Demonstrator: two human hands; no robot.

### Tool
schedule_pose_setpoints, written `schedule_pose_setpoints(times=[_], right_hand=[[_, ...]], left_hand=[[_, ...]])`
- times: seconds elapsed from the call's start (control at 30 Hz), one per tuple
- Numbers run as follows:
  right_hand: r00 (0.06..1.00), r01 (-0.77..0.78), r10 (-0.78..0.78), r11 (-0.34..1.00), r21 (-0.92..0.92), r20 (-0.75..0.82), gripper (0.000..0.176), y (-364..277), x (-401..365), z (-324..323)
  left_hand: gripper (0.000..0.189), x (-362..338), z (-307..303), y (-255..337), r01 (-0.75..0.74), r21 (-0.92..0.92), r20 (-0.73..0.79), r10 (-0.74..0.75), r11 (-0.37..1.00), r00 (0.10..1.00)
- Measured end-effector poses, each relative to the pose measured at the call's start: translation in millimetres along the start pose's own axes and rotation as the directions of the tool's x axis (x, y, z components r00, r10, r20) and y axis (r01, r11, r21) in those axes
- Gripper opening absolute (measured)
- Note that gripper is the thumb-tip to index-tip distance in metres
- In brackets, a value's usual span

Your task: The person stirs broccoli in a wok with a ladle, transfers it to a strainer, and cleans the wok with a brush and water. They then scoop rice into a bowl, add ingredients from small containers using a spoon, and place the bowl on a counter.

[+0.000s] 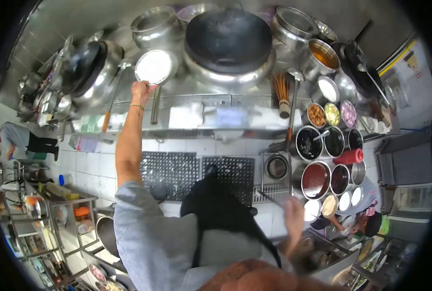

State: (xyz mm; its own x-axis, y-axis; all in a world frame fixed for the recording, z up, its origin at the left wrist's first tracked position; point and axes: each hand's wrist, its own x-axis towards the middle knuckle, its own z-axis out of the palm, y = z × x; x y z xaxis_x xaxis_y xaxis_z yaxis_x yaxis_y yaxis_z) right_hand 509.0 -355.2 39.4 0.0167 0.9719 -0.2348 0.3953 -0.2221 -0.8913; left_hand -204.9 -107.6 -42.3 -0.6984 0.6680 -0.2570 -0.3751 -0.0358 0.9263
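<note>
My left hand [144, 89] reaches out to the upper left, its fingers closed on the near edge of a round white plate [153, 66]. Beneath the plate shows a metal rim, and a steel handle [155, 104] points toward me over the counter edge. To the right of the plate stands a large black wok [229, 41] on a steel burner ring. My right hand [293, 219] is low at the right, beside the sauce pots, and smeared by motion. A thin dark stick-like thing [270, 197] extends from near its fingers; the grip is not clear.
On the right stand a pot of orange liquid [324, 54], a pot of red sauce [316, 180], small food tubs and a red bottle [349, 156]. A bamboo brush [282, 94] lies by the wok. Black mats [170, 174] cover the floor. Two other people are at the sides.
</note>
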Motion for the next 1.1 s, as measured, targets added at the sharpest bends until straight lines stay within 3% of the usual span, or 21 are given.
schedule_pose_setpoints(times=[0.03,0.1,0.3,0.33,0.37,0.43,0.5,0.53,0.57,0.63,0.67,0.77,0.8,0.83,0.87,0.93,0.97,1.0,1.03,1.07,1.1], right_hand=[[0.988,0.1,-0.084,0.987,-0.128,0.126,0.023,-35,13,26],[0.977,0.036,-0.023,0.998,-0.06,0.21,0.023,-37,32,79],[0.954,0.044,0.028,0.972,-0.232,0.297,0.027,-28,60,147],[0.95,0.033,0.057,0.96,-0.277,0.308,0.028,-26,65,153],[0.922,-0.033,0.154,0.946,-0.323,0.356,0.029,-23,76,158],[0.888,0.06,0.165,0.884,-0.463,0.43,0.029,-28,98,171],[0.86,0.245,0.079,0.803,-0.543,0.505,0.031,-21,121,184],[0.804,0.448,-0.041,0.698,-0.558,0.594,0.033,-20,133,187],[0.796,0.441,-0.037,0.721,-0.535,0.605,0.031,-18,145,192],[0.729,0.48,-0.029,0.735,-0.48,0.684,0.03,-29,174,210],[0.685,0.516,-0.034,0.728,-0.451,0.728,0.03,-37,186,218],[0.557,0.591,-0.057,0.728,-0.347,0.829,0.027,-66,211,244],[0.488,0.624,-0.065,0.723,-0.296,0.87,0.025,-78,219,258],[0.376,0.714,-0.19,0.683,-0.153,0.907,0.023,-82,225,272],[0.285,0.719,-0.181,0.69,-0.084,0.941,0.022,-100,227,290],[0.014,0.707,-0.102,0.704,0.062,0.995,0.021,-149,213,314],[-0.107,0.547,0.057,0.837,0.011,0.993,0.021,-158,212,322],[-0.379,0.423,-0.02,0.886,0.192,0.925,0.02,-189,193,327],[-0.67,0.307,0.005,0.912,0.271,0.743,0.017,-206,183,332],[-0.867,0.172,0.001,0.939,0.298,0.499,0.015,-216,177,335],[-0.934,0.102,-0.005,0.954,0.281,0.358,0.015,-225,163,340]], left_hand=[[0.02,23,-1,-6,-0.002,-0.008,-0.035,0.002,1.0,0.999],[0.022,59,-2,-15,0.025,0.001,-0.131,-0.025,1.0,0.991],[0.006,92,-6,-34,0.111,0.002,-0.194,-0.109,0.994,0.975],[0.011,104,-21,-50,-0.055,0.299,-0.031,0.068,0.953,0.997],[0.016,114,-41,-64,-0.243,0.547,0.16,0.185,0.801,0.97],[0.021,100,-45,-56,0.126,0.069,0.044,-0.129,0.99,0.991],[0.009,55,-34,-40,0.16,-0.131,0.112,-0.146,0.978,0.983],[0.006,27,-40,-39,0.084,-0.108,0.115,-0.072,0.991,0.991],[0.01,-6,-52,-39,-0.12,0.048,0.097,0.115,0.992,0.989],[0.023,-81,-77,-44,-0.204,0.157,-0.056,0.215,0.966,0.975],[0.024,-133,-65,-19,0.09,-0.152,-0.223,-0.123,0.984,0.967],[0.021,-234,-127,-93,0.061,-0.062,-0.457,-0.083,0.996,0.886],[0.017,-264,-153,-127,0.092,-0.025,-0.569,-0.09,0.995,0.818],[0.017,-290,-178,-158,0.157,0.173,-0.64,-0.01,0.972,0.768],[0.018,-326,-203,-188,0.258,0.34,-0.72,0.074,0.904,0.69],[0.017,-416,-195,-185,0.485,0.527,-0.828,0.291,0.698,0.48],[0.014,-449,-193,-188,0.46,0.467,-0.87,0.3,0.755,0.391],[0.014,-480,-179,-176,0.419,0.39,-0.904,0.255,0.82,0.342],[0.014,-506,-172,-183,0.353,0.245,-0.953,0.158,0.903,0.257],[0.012,-530,-141,-153,0.259,0.109,-0.984,0.067,0.96,0.167],[0.013,-551,-128,-167,0.165,0.075,-0.997,0.069,0.983,0.044]])
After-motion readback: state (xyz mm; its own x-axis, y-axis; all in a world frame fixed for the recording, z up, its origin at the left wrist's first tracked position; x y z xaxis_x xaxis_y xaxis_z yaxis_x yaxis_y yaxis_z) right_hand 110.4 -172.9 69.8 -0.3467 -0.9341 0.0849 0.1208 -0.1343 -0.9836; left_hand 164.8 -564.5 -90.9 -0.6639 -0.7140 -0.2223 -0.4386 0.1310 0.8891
